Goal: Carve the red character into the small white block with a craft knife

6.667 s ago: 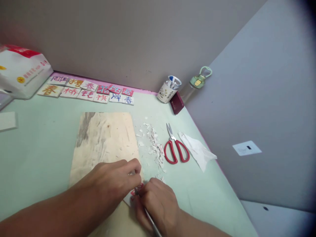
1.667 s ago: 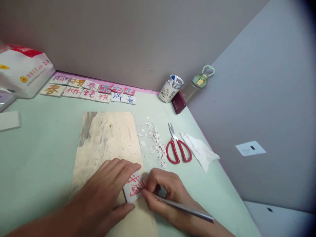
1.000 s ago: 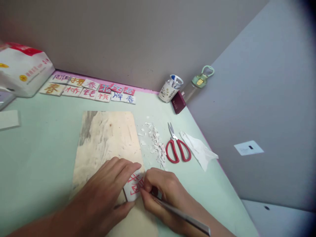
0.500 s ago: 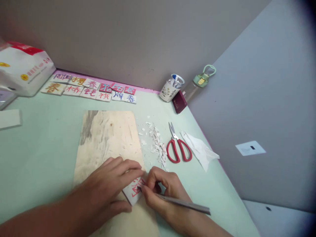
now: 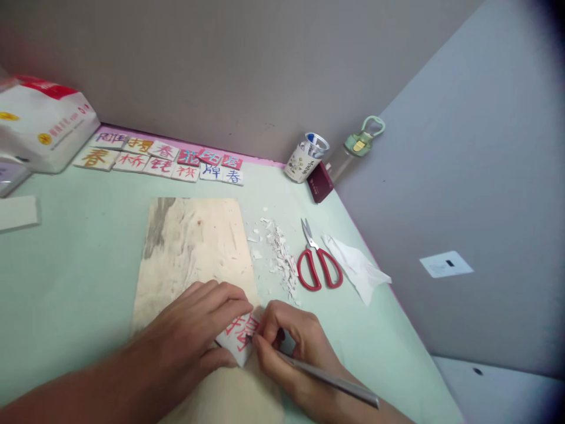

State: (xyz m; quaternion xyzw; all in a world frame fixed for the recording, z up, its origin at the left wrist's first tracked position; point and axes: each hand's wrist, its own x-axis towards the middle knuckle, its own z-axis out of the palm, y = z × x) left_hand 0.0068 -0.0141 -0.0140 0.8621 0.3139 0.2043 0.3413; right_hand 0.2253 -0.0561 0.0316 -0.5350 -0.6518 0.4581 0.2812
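On the wooden board (image 5: 198, 241) lies a small white tile (image 5: 242, 355) with a red character, partly covered by fingers. My left hand (image 5: 200, 321) grips it, fingers over its far edge and thumb at its near left side. In my right hand (image 5: 291, 338) is a slim grey carving knife (image 5: 335, 381), held like a pen. Its tip meets the tile's face beside the red strokes, and its handle slants down to the right. White shavings (image 5: 280, 253) are scattered on the green mat just right of the board.
Red-handled scissors (image 5: 311, 253) lie partly open beside a crumpled tissue (image 5: 359, 271). Two rows of lettered tiles (image 5: 159, 166) line the back edge. A pen can (image 5: 303, 162), dark red box (image 5: 320, 182) and bottle (image 5: 351, 153) stand at back right, a tissue pack (image 5: 48, 129) at back left.
The tile has turned slightly under my left fingers, and more of its red character shows. My right hand has shifted a little, and the knife's rear end has dropped lower.
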